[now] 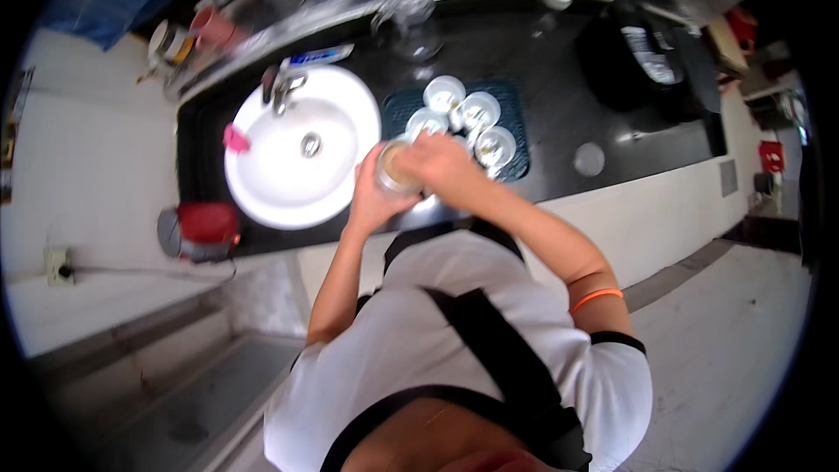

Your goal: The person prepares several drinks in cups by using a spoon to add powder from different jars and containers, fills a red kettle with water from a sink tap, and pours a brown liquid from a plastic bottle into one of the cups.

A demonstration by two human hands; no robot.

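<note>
My left hand is wrapped around a clear jar with tan contents, held up just in front of the counter edge. Over the jar's mouth, my right hand has its fingers curled together at the rim. Whatever those fingertips pinch is hidden. Right beyond my hands, several small white cups stand close together on a dark green mat. Small bits of something lie in the cups, too small to name. My hands partly cover the nearest cups.
A white round sink with a metal faucet lies left of the mat. A glass jug stands behind it. On the right are a clear round lid and a black bag. A red-and-grey device sits at the left counter edge.
</note>
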